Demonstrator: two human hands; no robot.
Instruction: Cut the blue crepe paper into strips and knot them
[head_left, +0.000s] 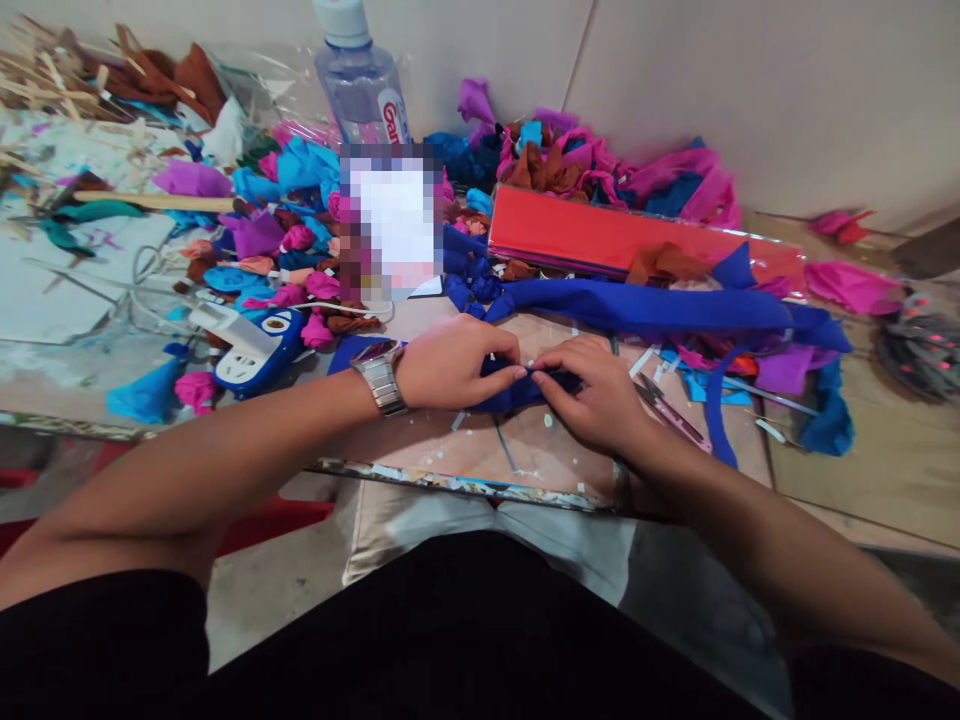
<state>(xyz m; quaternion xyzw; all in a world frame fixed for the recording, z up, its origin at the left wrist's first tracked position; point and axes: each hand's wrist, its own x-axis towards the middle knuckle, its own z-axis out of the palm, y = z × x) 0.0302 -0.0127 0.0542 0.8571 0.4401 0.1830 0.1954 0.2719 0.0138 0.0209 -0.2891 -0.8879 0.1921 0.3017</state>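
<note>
Over the board near the table's front edge, my left hand (461, 362) and my right hand (592, 388) meet at the fingertips. Both pinch a dark blue crepe paper strip (510, 396), which runs beneath my fingers and shows again left of my watch (381, 375). Parts of the strip are hidden under the hands. Just beyond lies a longer blue crepe paper band (622, 308), with bunched blue paper pieces (472, 285) at its left end. Beside my right wrist rests a pink-handled cutting tool (675, 412), its type unclear.
A clear bottle (360, 90) stands at the back behind a blurred-out bright rectangle. Right of it lies a wrapped red paper pack (600, 230). Crumpled coloured paper pieces (292, 240) crowd the left, near a blue-and-white device (259, 350). Thin wooden sticks (52, 80) fill the far left corner.
</note>
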